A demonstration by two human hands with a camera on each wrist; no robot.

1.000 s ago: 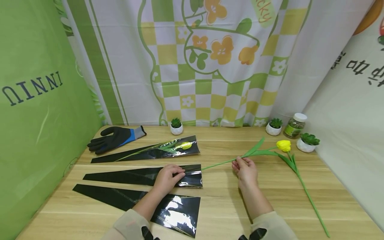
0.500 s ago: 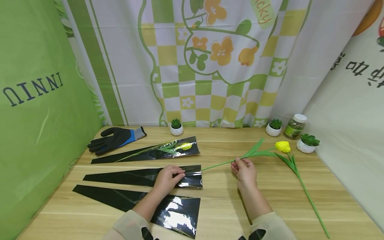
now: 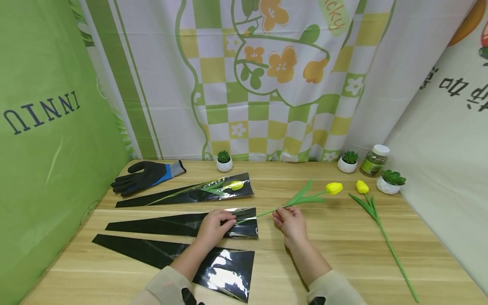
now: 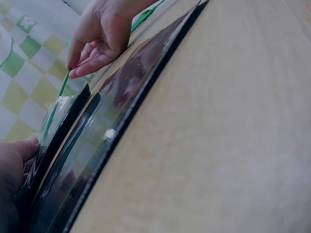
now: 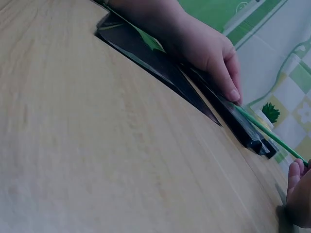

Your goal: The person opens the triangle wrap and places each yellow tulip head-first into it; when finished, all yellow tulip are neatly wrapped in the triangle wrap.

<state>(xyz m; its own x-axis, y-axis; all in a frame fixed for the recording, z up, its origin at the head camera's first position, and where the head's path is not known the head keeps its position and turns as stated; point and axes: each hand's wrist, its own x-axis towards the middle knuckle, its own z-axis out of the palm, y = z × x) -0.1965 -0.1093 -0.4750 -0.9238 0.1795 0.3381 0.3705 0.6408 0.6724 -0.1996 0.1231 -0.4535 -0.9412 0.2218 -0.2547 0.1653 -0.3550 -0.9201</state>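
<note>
— Hands first: what has each got?

— Right hand [image 3: 289, 220] pinches the thin green stem of a yellow artificial tulip [image 3: 334, 188], fingers curled round it just below the leaves. Left hand [image 3: 214, 225] presses the wide mouth of the middle black-and-clear plastic flower sleeve [image 3: 171, 224], thumb and fingertips nipping its upper film edge. Stem tip sits inside that mouth, right at my left fingertips; bloom lies over the table to the right.

— Surroundings, largest down?

— Light wooden table [image 3: 343, 262] under everything. Nearest me, a second empty black plastic sleeve [image 3: 213, 262], partly under my left forearm. Beyond my left hand, a filled sleeve with a yellow tulip inside [image 3: 213, 190]. Far left, a black-and-blue work glove [image 3: 146, 176]. On the right, a loose yellow tulip with a long stem [image 3: 381, 224], bloom near my held one but apart. Then a white-lidded jar [image 3: 375, 160] and three small potted succulents [image 3: 224, 161] along the back edge.

— Wrist views?

— Left wrist view shows the stem [image 4: 60, 94] entering the sleeve film.
</note>
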